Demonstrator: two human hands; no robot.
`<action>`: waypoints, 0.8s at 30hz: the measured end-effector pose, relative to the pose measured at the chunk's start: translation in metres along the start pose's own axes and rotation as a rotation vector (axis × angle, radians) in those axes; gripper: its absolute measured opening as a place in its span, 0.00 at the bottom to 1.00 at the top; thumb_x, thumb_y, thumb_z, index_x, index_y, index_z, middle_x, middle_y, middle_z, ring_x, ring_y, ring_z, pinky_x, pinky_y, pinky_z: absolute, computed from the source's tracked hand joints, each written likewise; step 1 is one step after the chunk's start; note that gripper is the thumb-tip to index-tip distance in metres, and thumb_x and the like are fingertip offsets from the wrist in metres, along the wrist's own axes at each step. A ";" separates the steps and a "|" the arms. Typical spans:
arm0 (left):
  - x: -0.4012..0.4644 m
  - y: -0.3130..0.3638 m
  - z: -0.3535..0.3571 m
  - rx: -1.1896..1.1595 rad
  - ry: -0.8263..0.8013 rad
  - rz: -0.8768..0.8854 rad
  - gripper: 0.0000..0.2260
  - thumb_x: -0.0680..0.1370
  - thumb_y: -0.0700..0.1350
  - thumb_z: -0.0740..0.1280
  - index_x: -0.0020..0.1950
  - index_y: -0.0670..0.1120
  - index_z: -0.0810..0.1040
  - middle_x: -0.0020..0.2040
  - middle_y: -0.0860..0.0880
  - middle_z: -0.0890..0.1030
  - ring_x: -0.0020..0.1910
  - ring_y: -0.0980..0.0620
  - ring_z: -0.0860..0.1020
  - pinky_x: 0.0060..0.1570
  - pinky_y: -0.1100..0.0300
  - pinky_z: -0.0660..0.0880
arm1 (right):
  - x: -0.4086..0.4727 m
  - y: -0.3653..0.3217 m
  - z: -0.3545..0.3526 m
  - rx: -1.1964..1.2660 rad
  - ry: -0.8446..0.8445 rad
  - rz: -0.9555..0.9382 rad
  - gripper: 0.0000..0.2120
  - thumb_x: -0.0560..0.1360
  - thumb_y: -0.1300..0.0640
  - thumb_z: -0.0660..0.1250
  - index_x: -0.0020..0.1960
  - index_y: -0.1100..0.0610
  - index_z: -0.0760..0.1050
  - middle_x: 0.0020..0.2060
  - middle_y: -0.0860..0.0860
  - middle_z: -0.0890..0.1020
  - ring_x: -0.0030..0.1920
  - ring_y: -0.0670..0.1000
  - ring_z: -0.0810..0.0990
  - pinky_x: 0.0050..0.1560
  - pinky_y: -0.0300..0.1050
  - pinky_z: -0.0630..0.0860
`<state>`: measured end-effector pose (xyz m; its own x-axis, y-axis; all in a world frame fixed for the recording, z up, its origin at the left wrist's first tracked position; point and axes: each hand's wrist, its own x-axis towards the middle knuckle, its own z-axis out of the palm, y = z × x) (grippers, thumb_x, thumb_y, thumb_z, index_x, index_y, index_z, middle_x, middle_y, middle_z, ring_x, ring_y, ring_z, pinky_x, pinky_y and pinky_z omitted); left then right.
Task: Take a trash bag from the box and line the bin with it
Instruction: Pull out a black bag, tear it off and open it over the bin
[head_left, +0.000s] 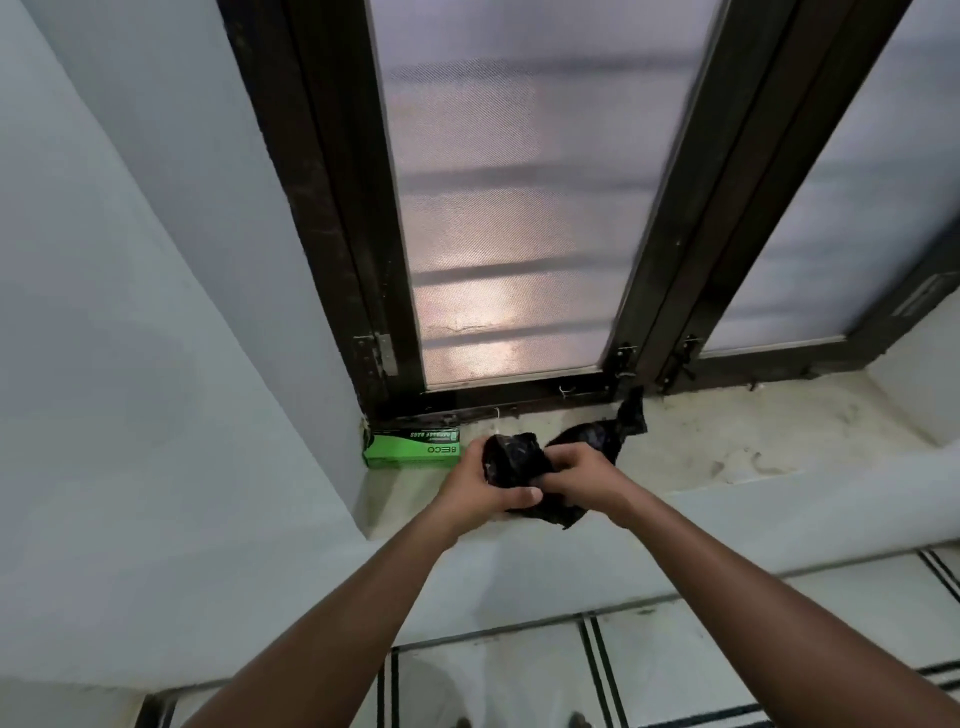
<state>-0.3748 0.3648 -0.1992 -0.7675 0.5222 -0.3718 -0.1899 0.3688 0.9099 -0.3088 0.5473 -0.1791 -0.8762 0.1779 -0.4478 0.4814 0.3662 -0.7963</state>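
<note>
A green trash bag box (413, 449) lies on the window sill (727, 447), pushed into the left corner against the wall. Just right of it, over the sill, both hands hold a roll of black trash bags (511, 457). My left hand (480, 486) grips the roll from the left and below. My right hand (576, 475) grips it from the right. A loose black bag end (626, 421) trails up and to the right from the roll toward the window frame. No bin is in view.
A dark-framed window with frosted glass (519, 234) rises behind the sill, with latches at its base. A pale wall (130, 312) closes the left side. Below the sill lies a tiled floor (675, 660) with dark stripes.
</note>
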 end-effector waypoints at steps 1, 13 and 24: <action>-0.001 0.001 0.001 -0.035 -0.028 0.012 0.29 0.68 0.44 0.83 0.64 0.52 0.75 0.58 0.53 0.82 0.57 0.51 0.82 0.50 0.63 0.80 | -0.007 -0.002 -0.002 0.135 -0.020 -0.018 0.07 0.75 0.61 0.72 0.52 0.56 0.85 0.47 0.59 0.87 0.49 0.61 0.87 0.50 0.60 0.85; -0.023 0.040 0.018 -0.346 0.031 0.182 0.15 0.72 0.53 0.79 0.54 0.47 0.84 0.48 0.49 0.88 0.49 0.51 0.86 0.46 0.59 0.80 | -0.084 0.017 0.012 0.254 -0.099 0.035 0.16 0.74 0.61 0.75 0.61 0.55 0.82 0.55 0.56 0.87 0.57 0.56 0.85 0.62 0.57 0.80; -0.114 0.014 0.063 -0.185 -0.104 0.060 0.09 0.78 0.48 0.75 0.55 0.44 0.86 0.50 0.45 0.89 0.52 0.44 0.87 0.57 0.49 0.83 | -0.185 0.043 0.019 0.461 -0.018 0.010 0.28 0.73 0.52 0.78 0.70 0.45 0.72 0.60 0.47 0.85 0.60 0.50 0.84 0.62 0.51 0.80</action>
<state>-0.2511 0.3586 -0.1558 -0.7151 0.6191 -0.3246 -0.2623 0.1929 0.9455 -0.1257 0.5129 -0.1377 -0.8728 0.1621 -0.4604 0.4533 -0.0805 -0.8877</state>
